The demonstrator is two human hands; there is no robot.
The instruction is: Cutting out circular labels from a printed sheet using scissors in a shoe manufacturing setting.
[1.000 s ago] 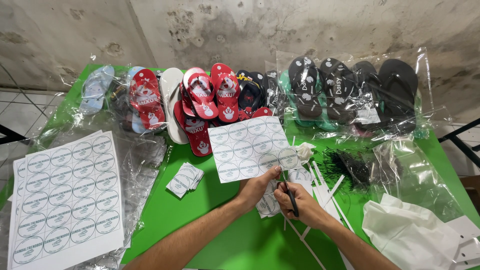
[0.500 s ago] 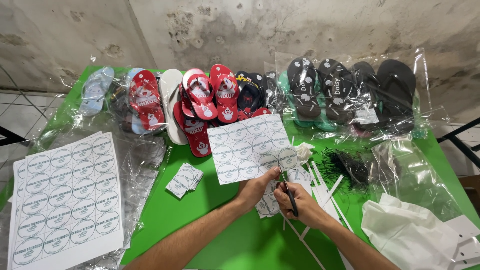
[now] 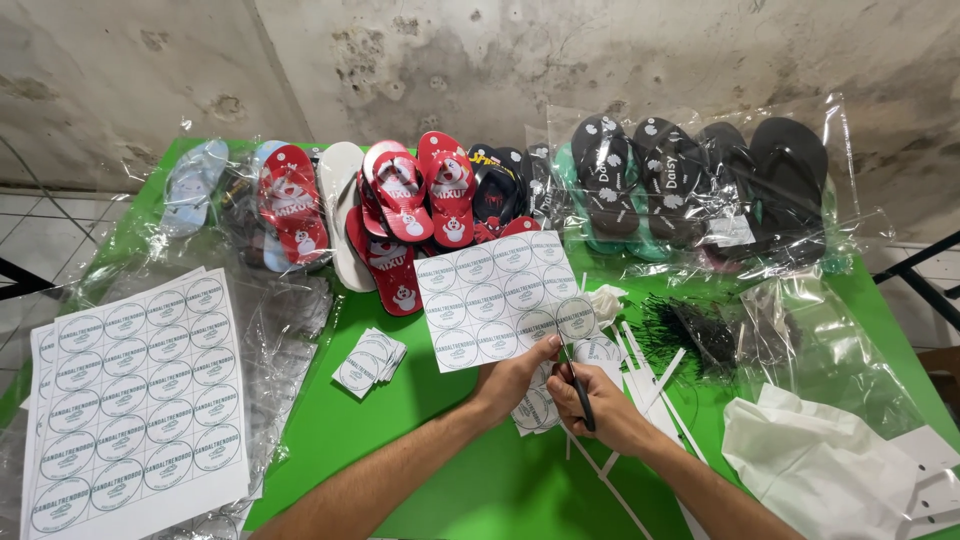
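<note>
Hidden: scissors (image 3: 578, 392) blades mostly buried in right hand (image 3: 600, 410), tips hard to see.
Axis: scissors run lengthwise away from the person.
Fingers: right wrapped round scissors; left hand (image 3: 512, 378) pinching label sheet (image 3: 502, 298).

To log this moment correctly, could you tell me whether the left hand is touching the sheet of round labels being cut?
Touching. The head view shows the left hand pinching the lower edge of the label sheet, its fingers overlapping the paper, with no gap.
</note>
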